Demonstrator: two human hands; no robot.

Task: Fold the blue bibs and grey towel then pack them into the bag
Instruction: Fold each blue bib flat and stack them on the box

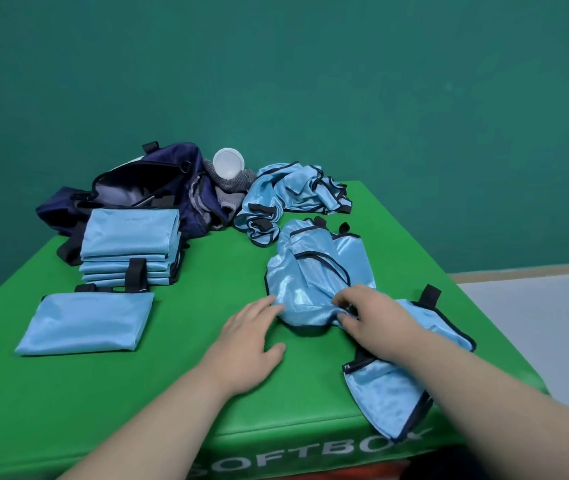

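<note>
Blue bib (pixel 311 282) lying crumpled mid-box (pixel 172 393) | I am pinching its near hem with right hand (pixel 373 317), resting left hand (pixel 252 337) flat alongside | smoothing wrinkles before creasing seems best | bag (pixel 130 192) gaping behind.

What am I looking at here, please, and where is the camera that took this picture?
No machine here: a person works bare-handed, filmed by one camera worn on the head, looking down. On the green padded box lie a stack of folded blue bibs, one folded bib nearer, a crumpled pile of bibs, and the open navy bag with the grey towel beside it. The right hand pinches an unfolded bib; the left hand touches its edge with straight fingers.
</note>
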